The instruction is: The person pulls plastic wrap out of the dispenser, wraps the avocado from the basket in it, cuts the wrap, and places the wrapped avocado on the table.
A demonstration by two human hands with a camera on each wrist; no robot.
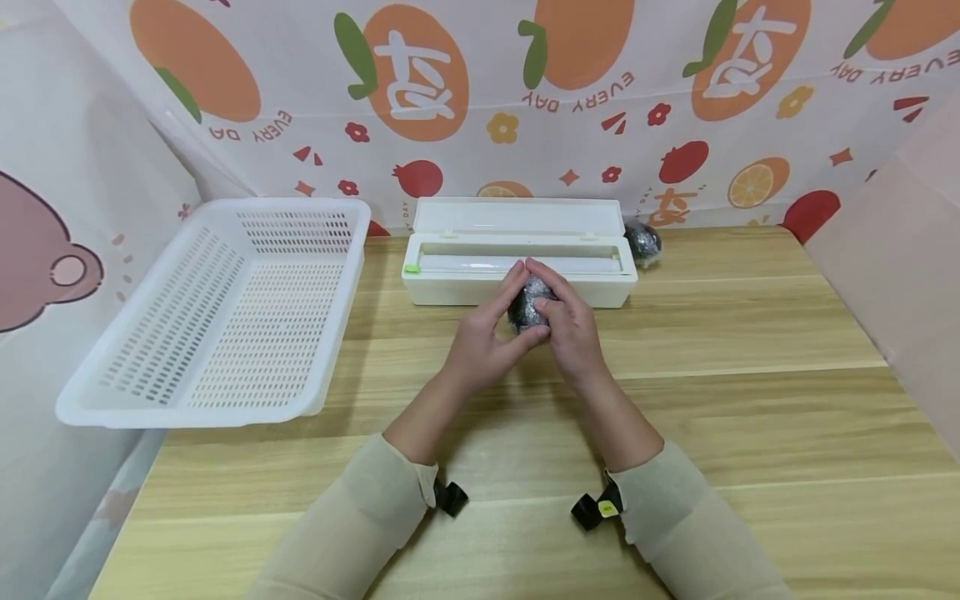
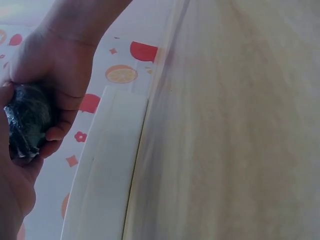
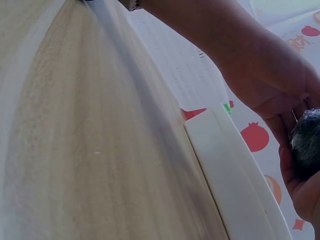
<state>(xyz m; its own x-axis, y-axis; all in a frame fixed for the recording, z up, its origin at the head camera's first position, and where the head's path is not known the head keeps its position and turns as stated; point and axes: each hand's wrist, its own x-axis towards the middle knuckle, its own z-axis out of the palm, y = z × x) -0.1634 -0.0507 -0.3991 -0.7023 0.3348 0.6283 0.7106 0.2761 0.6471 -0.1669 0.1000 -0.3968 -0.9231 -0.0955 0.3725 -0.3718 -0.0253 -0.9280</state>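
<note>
The person wears a pale beige, close-fitting knit top with long sleeves; the left sleeve (image 1: 352, 525) and the right sleeve (image 1: 690, 533) both end at the wrists in plain cuffs. Under each cuff sits a small black strap-mounted device: the left one (image 1: 450, 497) all black, the right one (image 1: 595, 508) carrying a small yellow label. The two bare hands (image 1: 525, 329) wear no rings or gloves.

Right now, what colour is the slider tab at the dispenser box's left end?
Bright green, on the white dispenser box; the slider tab shows best in the head view.
</note>
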